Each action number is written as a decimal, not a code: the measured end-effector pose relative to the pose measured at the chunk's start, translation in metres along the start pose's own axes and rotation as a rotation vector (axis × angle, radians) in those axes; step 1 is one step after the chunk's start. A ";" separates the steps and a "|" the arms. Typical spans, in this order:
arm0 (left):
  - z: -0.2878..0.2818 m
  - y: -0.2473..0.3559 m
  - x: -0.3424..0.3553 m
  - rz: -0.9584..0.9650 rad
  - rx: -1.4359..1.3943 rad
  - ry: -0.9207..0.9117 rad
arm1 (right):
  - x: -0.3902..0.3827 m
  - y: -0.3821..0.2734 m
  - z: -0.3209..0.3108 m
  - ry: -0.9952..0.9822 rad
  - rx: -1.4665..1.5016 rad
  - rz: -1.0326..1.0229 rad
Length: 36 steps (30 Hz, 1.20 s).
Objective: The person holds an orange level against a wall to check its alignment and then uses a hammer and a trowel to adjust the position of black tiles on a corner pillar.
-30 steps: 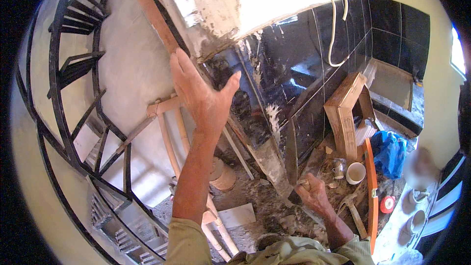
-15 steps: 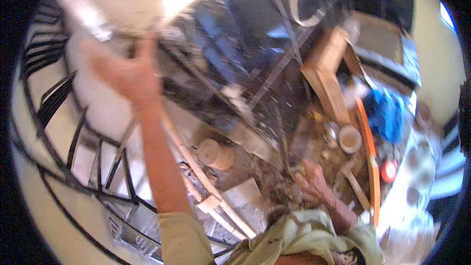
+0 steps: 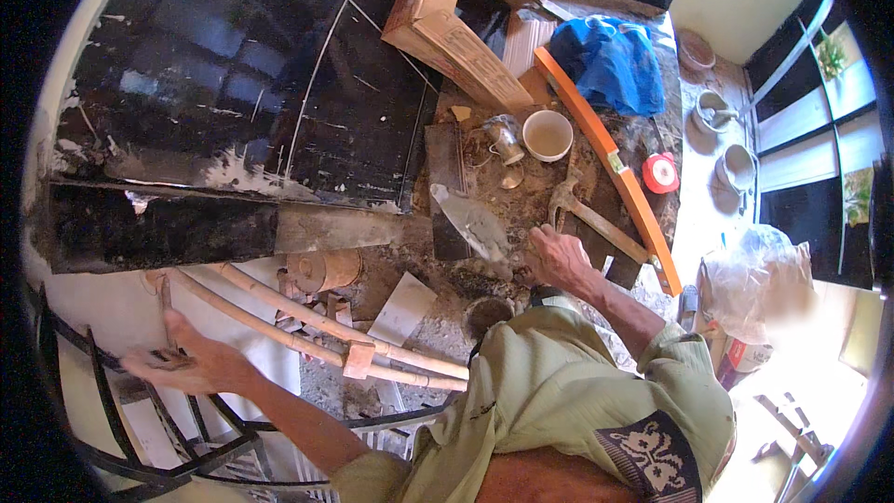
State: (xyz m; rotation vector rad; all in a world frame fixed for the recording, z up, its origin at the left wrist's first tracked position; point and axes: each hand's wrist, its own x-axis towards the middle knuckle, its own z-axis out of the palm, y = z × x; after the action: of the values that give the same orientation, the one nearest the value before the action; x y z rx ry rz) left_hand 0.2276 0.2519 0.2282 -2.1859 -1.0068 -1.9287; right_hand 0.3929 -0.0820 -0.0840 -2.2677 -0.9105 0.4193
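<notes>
My right hand is curled around the handle of a mortar-smeared trowel, whose blade lies on the dirty grey work surface. A hammer lies just right of that hand. My left hand is stretched out low at the left, palm open and fingers apart. It hovers over the black metal railing, close to the end of two bamboo poles. It holds nothing.
A black tiled slab fills the upper left. A cardboard box, blue bag, white cup, metal cup, orange level and red tape reel crowd the surface. A white tile lies below.
My left arm has come down from the wall above to the railing, still open-handed. The view has tilted down onto the work surface. My right hand stays by the trowel.
</notes>
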 end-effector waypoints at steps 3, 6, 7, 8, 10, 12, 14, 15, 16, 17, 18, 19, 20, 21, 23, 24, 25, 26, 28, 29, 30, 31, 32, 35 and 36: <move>-0.013 -0.046 -0.054 -0.107 0.142 -0.194 | 0.010 0.017 0.004 -0.105 -0.191 0.041; -0.023 -0.069 -0.118 -0.319 0.106 -0.355 | 0.025 0.031 0.019 -0.014 -0.219 0.120; -0.034 -0.086 -0.137 -0.224 0.220 -0.442 | 0.032 0.027 0.018 -0.015 -0.216 0.121; -0.042 -0.109 -0.161 -0.143 0.312 -0.550 | 0.038 0.025 0.017 -0.037 -0.249 0.146; -0.055 -0.129 -0.200 -0.016 0.439 -0.706 | 0.040 0.023 0.017 0.005 -0.283 0.112; -0.056 -0.095 -0.224 -0.214 0.286 -0.747 | 0.046 0.022 0.024 0.030 -0.328 0.144; -0.062 -0.070 -0.243 -0.448 0.102 -0.716 | 0.050 0.019 0.029 0.052 -0.370 0.172; -0.067 -0.070 -0.253 -0.516 0.157 -0.776 | 0.051 0.017 0.028 0.045 -0.375 0.184; -0.071 -0.072 -0.262 -0.582 0.209 -0.838 | 0.051 0.015 0.026 0.038 -0.380 0.201; -0.077 -0.080 -0.274 -0.584 0.211 -0.836 | 0.052 0.013 0.024 0.037 -0.381 0.198; -0.083 -0.090 -0.286 -0.547 0.192 -0.872 | 0.052 0.011 0.022 0.037 -0.383 0.189; -0.084 -0.090 -0.291 -0.508 0.171 -0.909 | 0.052 0.009 0.021 0.038 -0.386 0.182; -0.084 -0.085 -0.294 -0.521 0.221 -0.935 | 0.052 0.009 0.019 0.040 -0.386 0.183; -0.084 -0.084 -0.296 -0.519 0.220 -0.935 | 0.051 0.009 0.016 0.035 -0.347 0.162; -0.086 -0.087 -0.302 -0.542 0.183 -0.949 | 0.047 0.012 0.012 0.031 -0.310 0.146; -0.086 -0.089 -0.303 -0.540 0.180 -0.953 | 0.045 0.015 0.011 0.022 -0.293 0.140; -0.084 -0.090 -0.305 -0.542 0.164 -0.956 | 0.043 0.017 0.009 0.015 -0.278 0.137; -0.083 -0.091 -0.306 -0.542 0.146 -0.959 | 0.042 0.019 0.006 0.018 -0.279 0.147; -0.082 -0.091 -0.308 -0.543 0.149 -0.987 | 0.039 0.024 0.000 -0.044 -0.345 0.155; -0.079 -0.089 -0.309 -0.546 0.159 -1.007 | 0.038 0.031 0.003 -0.035 -0.348 0.171; -0.078 -0.085 -0.308 -0.535 0.178 -1.061 | 0.037 0.043 0.011 0.038 -0.439 0.109; -0.077 -0.084 -0.309 -0.529 0.173 -1.063 | 0.039 0.042 0.012 0.108 -0.526 0.034; -0.076 -0.082 -0.312 -0.541 0.161 -1.064 | 0.037 0.043 0.010 0.207 -0.584 -0.021; -0.075 -0.079 -0.319 -0.577 0.169 -1.051 | 0.037 0.041 -0.002 0.393 -0.598 -0.066; -0.078 -0.081 -0.323 -0.605 0.134 -1.056 | 0.039 0.047 -0.011 0.455 -0.771 0.011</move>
State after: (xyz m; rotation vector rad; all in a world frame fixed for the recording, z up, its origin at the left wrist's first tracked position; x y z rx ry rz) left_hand 0.1178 0.1430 -0.0770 -3.0491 -2.0007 -0.5669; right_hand 0.4500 -0.0852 -0.1095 -2.8629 -0.9057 -0.5310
